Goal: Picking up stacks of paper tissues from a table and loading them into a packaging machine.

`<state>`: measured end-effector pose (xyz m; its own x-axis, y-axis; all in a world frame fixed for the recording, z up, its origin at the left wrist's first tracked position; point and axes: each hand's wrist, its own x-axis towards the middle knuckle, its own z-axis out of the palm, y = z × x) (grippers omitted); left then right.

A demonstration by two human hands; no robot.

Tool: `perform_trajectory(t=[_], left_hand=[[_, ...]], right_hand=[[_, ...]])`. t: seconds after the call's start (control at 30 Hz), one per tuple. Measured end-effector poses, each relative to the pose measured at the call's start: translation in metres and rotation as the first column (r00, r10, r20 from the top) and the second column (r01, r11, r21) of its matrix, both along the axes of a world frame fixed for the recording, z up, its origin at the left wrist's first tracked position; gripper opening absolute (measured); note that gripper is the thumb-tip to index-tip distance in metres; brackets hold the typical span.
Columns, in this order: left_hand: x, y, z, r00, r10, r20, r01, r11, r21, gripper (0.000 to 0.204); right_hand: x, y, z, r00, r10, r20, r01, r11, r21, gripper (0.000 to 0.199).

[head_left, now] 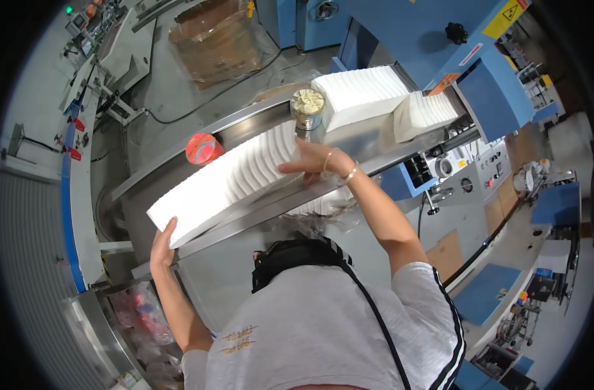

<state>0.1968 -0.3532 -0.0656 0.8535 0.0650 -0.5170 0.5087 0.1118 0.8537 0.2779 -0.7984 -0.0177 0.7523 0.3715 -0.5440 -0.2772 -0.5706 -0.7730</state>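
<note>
Metal tray (368,140) beside blue machine (401,45); white stack (225,185) held at both ends.
Left hand (162,247) curled round stack's left end, thumb on top, other fingers mostly hidden; right hand (315,159) loosely curved, gripping the right end. Stack sits between hands, towards tray's near edge; can't tell if lifted. Likely best: squeeze ends evenly, keep level so wavy right-side layers don't fan, avoid red tub (204,149) by tray's far edge.

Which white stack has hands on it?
The long stack, left of the yellow-topped tin: left hand at one end, right hand at the other. The middle stack and far-right stack touch neither hand.
</note>
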Motion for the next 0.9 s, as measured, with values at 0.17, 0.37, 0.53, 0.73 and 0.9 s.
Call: perform_trajectory(t=[0.17, 0.37, 0.53, 0.73, 0.9], left_hand=[[0.000, 0.008, -0.008, 1.000, 0.010, 0.020, -0.011, 0.999, 0.042, 0.083], [-0.001, -0.023, 0.007, 0.999, -0.028, 0.040, 0.026, 0.998, 0.049, 0.084], [0.004, -0.037, 0.011, 0.996, -0.005, 0.088, -0.002, 0.997, 0.077, 0.085], [0.005, -0.040, 0.007, 0.993, -0.002, 0.116, -0.013, 0.991, 0.130, 0.090], [0.001, -0.032, 0.004, 0.983, -0.044, 0.178, 0.026, 0.995, 0.097, 0.085]], right_hand=[[0.025, 0.003, -0.003, 0.999, 0.041, 0.003, -0.041, 0.999, -0.034, 0.092], [0.032, -0.040, -0.017, 0.934, 0.205, 0.292, -0.144, 0.965, -0.218, 0.085], [0.037, 0.026, 0.031, 0.754, 0.256, 0.605, 0.216, 0.773, -0.596, 0.076], [0.096, 0.177, -0.021, 0.816, 0.080, 0.573, 0.028, 0.984, -0.177, 0.065], [0.100, 0.251, -0.013, 0.877, 0.273, 0.394, -0.034, 0.856, -0.516, 0.075]])
